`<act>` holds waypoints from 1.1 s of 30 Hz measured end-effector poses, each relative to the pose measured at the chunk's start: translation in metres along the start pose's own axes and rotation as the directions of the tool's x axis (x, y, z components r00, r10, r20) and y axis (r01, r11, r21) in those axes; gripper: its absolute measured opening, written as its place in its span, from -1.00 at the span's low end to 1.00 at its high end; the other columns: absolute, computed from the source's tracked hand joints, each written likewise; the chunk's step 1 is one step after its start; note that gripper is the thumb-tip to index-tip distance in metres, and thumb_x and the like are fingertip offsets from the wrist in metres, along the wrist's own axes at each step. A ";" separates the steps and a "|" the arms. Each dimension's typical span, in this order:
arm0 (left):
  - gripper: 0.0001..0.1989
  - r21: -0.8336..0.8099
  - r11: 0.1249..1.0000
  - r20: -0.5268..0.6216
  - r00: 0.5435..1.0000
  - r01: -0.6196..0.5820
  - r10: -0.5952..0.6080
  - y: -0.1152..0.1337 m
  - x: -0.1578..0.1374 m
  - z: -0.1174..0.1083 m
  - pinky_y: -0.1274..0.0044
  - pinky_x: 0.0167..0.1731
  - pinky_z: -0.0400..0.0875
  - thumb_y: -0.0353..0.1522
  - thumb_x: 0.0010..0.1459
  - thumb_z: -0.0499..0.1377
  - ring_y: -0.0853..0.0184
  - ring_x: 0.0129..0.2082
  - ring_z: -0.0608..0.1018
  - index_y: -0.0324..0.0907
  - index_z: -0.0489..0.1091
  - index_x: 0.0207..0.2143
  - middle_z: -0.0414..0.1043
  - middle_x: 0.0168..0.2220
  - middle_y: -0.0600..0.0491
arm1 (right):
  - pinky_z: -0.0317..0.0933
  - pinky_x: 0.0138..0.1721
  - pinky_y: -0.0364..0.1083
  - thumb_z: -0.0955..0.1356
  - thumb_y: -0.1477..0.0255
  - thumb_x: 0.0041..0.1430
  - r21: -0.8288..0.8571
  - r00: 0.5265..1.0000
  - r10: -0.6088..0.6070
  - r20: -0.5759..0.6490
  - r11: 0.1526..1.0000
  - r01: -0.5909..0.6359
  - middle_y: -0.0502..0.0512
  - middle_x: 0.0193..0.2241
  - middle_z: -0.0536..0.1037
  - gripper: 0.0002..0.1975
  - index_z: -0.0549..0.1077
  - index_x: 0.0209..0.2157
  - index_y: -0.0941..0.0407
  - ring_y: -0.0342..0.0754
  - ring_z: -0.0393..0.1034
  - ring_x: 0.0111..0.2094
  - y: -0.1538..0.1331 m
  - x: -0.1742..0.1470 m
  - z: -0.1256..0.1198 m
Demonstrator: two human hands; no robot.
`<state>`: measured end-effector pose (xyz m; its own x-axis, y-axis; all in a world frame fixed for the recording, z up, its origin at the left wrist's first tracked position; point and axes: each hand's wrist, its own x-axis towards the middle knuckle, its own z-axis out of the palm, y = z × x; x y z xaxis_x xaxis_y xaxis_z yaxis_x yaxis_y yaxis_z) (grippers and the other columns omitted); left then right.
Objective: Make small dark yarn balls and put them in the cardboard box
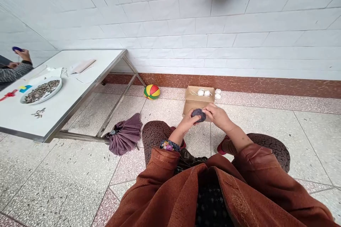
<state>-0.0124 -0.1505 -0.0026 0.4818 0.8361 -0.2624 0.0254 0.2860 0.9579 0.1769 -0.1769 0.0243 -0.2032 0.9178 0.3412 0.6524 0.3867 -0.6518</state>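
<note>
The yarn [198,115], a dark grey ball, was held in front of the knees [157,138], over the near part of the open box [189,104] as seen from above; whether it touched the box could not be told. The left hand [189,120] curled its grip around the yarn's left side. The right hand [215,114] pinched at the opposite edge, apparently on a strand too small to make out.

It was probably light, soft and hardly slippery, safe to squeeze, though loose turns could slip; a cupped hold around the middle looked best.

White balls [204,92] sat in the box's far part, more just outside it, their loose strings a possible snag. Leftward lay a colourful ball [151,92], an umbrella [127,136] and a tabletop [55,110] bearing a plate [54,92] of seeds [44,91]. Nothing seemed to block the hands, but the box crowded them.
</note>
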 end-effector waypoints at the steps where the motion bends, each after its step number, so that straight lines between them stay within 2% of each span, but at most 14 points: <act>1: -0.45 -0.003 1.000 0.057 0.998 -0.007 0.007 0.003 -0.004 0.001 0.57 -0.48 0.25 -0.23 0.04 0.27 0.43 -0.46 0.47 -0.12 0.36 0.10 0.49 -0.15 0.00 | 0.29 -0.15 -0.02 0.26 0.31 0.40 0.014 1.000 0.006 0.003 1.000 -0.006 0.13 -0.28 0.54 -0.78 0.51 -0.27 0.05 0.04 0.43 -0.21 0.004 0.005 -0.002; 4: -0.31 -0.100 0.995 0.207 0.978 -0.012 0.033 0.013 -0.014 0.006 0.55 -0.45 0.29 -0.24 0.01 0.28 0.40 -0.43 0.51 -0.03 0.28 0.23 0.47 -0.03 -0.03 | 0.30 -0.15 -0.02 0.28 0.31 0.36 0.113 0.997 0.077 -0.023 0.991 -0.073 0.09 -0.34 0.54 -0.77 0.50 -0.33 0.06 0.02 0.42 -0.25 0.018 0.011 0.001; 7: -0.26 -0.263 0.965 0.264 0.963 0.026 0.046 0.022 -0.018 0.012 0.54 -0.42 0.31 -0.26 0.00 0.29 0.38 -0.41 0.55 -0.04 0.24 0.27 0.47 -0.02 -0.06 | 0.30 -0.20 -0.03 0.26 0.24 0.34 0.217 0.976 0.201 -0.082 0.960 -0.180 0.06 -0.40 0.53 -0.72 0.47 -0.37 0.07 0.01 0.41 -0.29 0.031 0.000 0.012; 10: -0.31 -0.420 0.907 0.203 0.977 0.033 0.058 0.024 -0.016 0.015 0.53 -0.37 0.33 -0.26 -0.01 0.31 0.34 -0.36 0.59 -0.14 0.28 0.20 0.50 -0.07 -0.06 | 0.30 -0.23 -0.02 0.25 0.18 0.32 0.253 0.959 0.264 -0.104 0.940 -0.231 0.06 -0.42 0.53 -0.68 0.45 -0.39 0.06 0.02 0.41 -0.32 0.035 -0.019 0.025; 13: -0.41 -0.493 0.870 0.064 0.997 -0.005 0.042 0.020 -0.011 0.014 0.52 -0.33 0.36 -0.27 -0.01 0.34 0.33 -0.33 0.59 -0.19 0.30 0.07 0.50 -0.18 0.00 | 0.31 -0.19 -0.01 0.26 0.18 0.33 0.247 0.968 0.242 -0.060 0.944 -0.220 0.08 -0.37 0.56 -0.69 0.48 -0.37 0.05 0.02 0.43 -0.29 0.029 -0.032 0.032; 17: -0.48 -0.409 0.912 -0.063 0.998 -0.039 0.015 0.009 -0.007 0.008 0.54 -0.36 0.35 -0.23 0.03 0.32 0.41 -0.40 0.53 -0.18 0.28 0.01 0.48 -0.25 0.06 | 0.32 -0.17 -0.02 0.29 0.22 0.35 0.243 0.988 0.151 0.032 0.958 -0.154 0.09 -0.32 0.58 -0.74 0.52 -0.27 0.05 0.01 0.46 -0.26 0.008 -0.038 0.025; 21: -0.45 -0.132 0.991 -0.112 0.994 -0.009 -0.006 -0.001 -0.007 0.007 0.57 -0.42 0.31 -0.23 0.01 0.32 0.45 -0.44 0.46 -0.15 0.29 0.05 0.46 -0.23 0.07 | 0.31 -0.17 -0.03 0.30 0.28 0.36 0.247 0.996 0.087 0.034 0.964 -0.093 0.08 -0.32 0.55 -0.79 0.53 -0.25 0.06 -0.01 0.45 -0.26 -0.012 -0.029 0.008; 23: -0.46 -0.026 1.000 -0.076 0.997 -0.006 0.004 -0.001 -0.010 0.008 0.56 -0.43 0.30 -0.24 0.01 0.32 0.45 -0.43 0.45 -0.15 0.31 0.05 0.45 -0.20 0.04 | 0.30 -0.16 -0.02 0.31 0.30 0.36 0.227 0.998 0.063 0.014 0.972 -0.065 0.08 -0.32 0.53 -0.80 0.53 -0.27 0.06 0.00 0.44 -0.24 -0.016 -0.020 0.001; 26: -0.46 -0.005 1.000 0.081 0.996 -0.026 0.026 0.005 -0.016 0.009 0.54 -0.41 0.33 -0.25 0.02 0.29 0.41 -0.40 0.47 -0.15 0.33 0.07 0.44 -0.15 0.00 | 0.29 -0.13 0.00 0.32 0.31 0.33 0.204 0.998 0.064 -0.010 0.977 -0.061 0.09 -0.33 0.53 -0.80 0.54 -0.32 0.06 0.01 0.42 -0.24 -0.009 -0.004 -0.006; 29: -0.34 -0.156 0.988 0.208 0.978 0.011 0.022 0.012 -0.024 0.011 0.51 -0.37 0.38 -0.26 0.02 0.27 0.38 -0.38 0.51 -0.08 0.26 0.20 0.45 -0.11 0.00 | 0.29 -0.12 0.00 0.33 0.26 0.30 0.263 0.992 0.125 0.014 0.957 -0.125 0.07 -0.34 0.56 -0.78 0.54 -0.35 0.07 0.00 0.43 -0.24 0.007 0.004 -0.005; 31: -0.29 -0.284 0.958 0.223 0.975 0.040 0.025 0.014 -0.027 0.013 0.49 -0.35 0.39 -0.26 0.01 0.27 0.38 -0.37 0.52 -0.06 0.23 0.25 0.46 -0.09 -0.01 | 0.30 -0.14 -0.01 0.32 0.22 0.29 0.307 0.982 0.188 0.013 0.934 -0.183 0.05 -0.36 0.56 -0.75 0.52 -0.36 0.07 0.00 0.43 -0.27 0.017 0.001 0.001; 33: -0.32 -0.391 0.919 0.188 0.982 0.045 0.032 0.014 -0.027 0.014 0.50 -0.35 0.39 -0.25 0.01 0.28 0.39 -0.39 0.52 -0.11 0.27 0.21 0.48 -0.11 -0.02 | 0.31 -0.18 -0.02 0.30 0.20 0.28 0.312 0.969 0.245 -0.008 0.922 -0.231 0.03 -0.40 0.55 -0.73 0.49 -0.37 0.07 -0.01 0.41 -0.31 0.023 -0.009 0.012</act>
<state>-0.0125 -0.1753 0.0195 0.6382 0.7419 -0.2055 -0.2974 0.4839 0.8231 0.1850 -0.1750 -0.0012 -0.0314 0.9839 0.1761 0.4201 0.1729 -0.8909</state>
